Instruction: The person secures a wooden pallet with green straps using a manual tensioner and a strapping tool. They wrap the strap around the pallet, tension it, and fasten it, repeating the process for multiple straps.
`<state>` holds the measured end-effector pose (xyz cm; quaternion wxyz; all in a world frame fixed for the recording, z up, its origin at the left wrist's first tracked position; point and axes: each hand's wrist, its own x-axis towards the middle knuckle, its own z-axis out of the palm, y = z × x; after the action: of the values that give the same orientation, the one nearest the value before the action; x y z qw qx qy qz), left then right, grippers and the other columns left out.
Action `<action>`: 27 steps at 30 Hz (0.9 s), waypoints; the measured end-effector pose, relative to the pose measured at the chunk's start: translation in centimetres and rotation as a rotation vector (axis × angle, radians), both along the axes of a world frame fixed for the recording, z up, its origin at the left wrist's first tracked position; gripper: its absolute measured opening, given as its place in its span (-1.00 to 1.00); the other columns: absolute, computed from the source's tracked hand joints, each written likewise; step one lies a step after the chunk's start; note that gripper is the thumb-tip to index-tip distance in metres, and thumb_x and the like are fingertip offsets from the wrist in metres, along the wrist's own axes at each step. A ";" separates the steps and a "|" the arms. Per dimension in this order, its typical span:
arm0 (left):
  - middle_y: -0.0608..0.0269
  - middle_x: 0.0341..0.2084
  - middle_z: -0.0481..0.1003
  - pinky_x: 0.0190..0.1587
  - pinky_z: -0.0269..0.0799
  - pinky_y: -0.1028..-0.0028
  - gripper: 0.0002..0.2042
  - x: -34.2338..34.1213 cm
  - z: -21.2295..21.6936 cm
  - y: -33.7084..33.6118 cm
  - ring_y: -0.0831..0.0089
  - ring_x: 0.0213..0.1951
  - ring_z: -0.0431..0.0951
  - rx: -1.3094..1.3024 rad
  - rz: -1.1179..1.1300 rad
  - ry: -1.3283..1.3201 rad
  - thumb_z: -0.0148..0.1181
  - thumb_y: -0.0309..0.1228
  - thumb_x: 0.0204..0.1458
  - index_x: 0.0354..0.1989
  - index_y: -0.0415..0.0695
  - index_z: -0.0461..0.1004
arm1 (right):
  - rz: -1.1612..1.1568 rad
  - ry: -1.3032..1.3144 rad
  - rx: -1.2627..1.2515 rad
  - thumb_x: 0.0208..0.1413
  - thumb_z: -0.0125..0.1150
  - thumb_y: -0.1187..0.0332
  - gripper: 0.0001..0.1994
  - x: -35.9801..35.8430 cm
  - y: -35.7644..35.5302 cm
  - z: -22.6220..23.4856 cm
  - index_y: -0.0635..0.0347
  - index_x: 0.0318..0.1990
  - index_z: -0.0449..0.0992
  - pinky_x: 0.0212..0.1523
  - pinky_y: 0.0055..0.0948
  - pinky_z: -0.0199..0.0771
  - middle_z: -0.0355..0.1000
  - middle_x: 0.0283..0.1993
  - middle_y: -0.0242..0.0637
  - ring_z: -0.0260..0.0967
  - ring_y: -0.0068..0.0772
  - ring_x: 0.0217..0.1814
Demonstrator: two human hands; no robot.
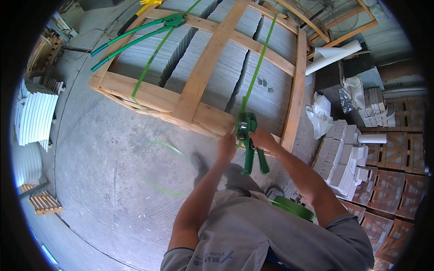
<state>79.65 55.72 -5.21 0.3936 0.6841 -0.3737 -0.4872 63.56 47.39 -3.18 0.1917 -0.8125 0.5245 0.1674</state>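
A green strapping tensioner (244,128) sits over the green strap (260,63) at the near edge of a wooden crate (203,81). My right hand (263,139) is closed on the tensioner's right side, its two handles pointing down toward me. Close against the tool's left side, my left hand (227,147) has its fingers closed at the strap; the fingertips are partly hidden. A loose, blurred loop of strap curls over the floor to the left. Grey stacked sheets (199,58) fill the crate. Several small metal strap seals (263,83) lie on them.
A long-handled green sealer (174,20) and a yellow-and-black tool (135,18) rest on the crate's far left. A strap roll (294,208) lies by my feet. White blocks (339,158), a plastic bag (320,115) and more crates (393,189) stand right. White panels (36,115) stand left.
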 end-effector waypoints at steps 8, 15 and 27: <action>-0.25 -0.31 0.48 -0.14 0.36 0.09 -0.62 -0.5 0.3 -0.2 -0.11 -0.19 0.49 -0.039 0.012 0.016 -0.16 -0.36 0.13 0.11 -0.13 0.37 | -0.520 -0.358 0.609 0.05 0.11 0.20 -0.69 0.3 -3.4 2.6 0.32 -0.48 0.49 -0.62 -0.37 0.22 0.27 -0.64 -0.37 0.23 -0.45 -0.62; -0.30 -0.27 0.46 -0.16 0.38 0.09 -0.65 -2.0 0.1 -0.7 -0.17 -0.14 0.45 -0.011 0.018 -0.089 -0.13 -0.40 0.11 0.06 -0.16 0.40 | -0.658 -0.358 0.595 -0.01 0.17 0.22 -0.74 1.8 -3.2 5.0 0.28 -0.48 0.51 -0.66 -0.38 0.18 0.33 -0.61 -0.30 0.25 -0.47 -0.62; -0.26 -0.37 0.48 -0.21 0.35 -0.03 -0.63 -3.9 -1.0 -0.8 -0.18 -0.26 0.48 -0.116 -0.112 -0.167 -0.15 -0.38 0.12 0.10 -0.18 0.28 | -0.835 -0.371 0.611 -0.02 0.14 0.39 -0.83 1.9 -3.0 3.6 0.37 -0.46 0.47 -0.65 -0.24 0.39 0.39 -0.53 -0.19 0.38 -0.31 -0.58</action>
<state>75.77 54.91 -6.26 0.3720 0.6766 -0.4705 -0.4272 65.45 44.38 0.40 0.5583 -0.4588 0.6871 0.0757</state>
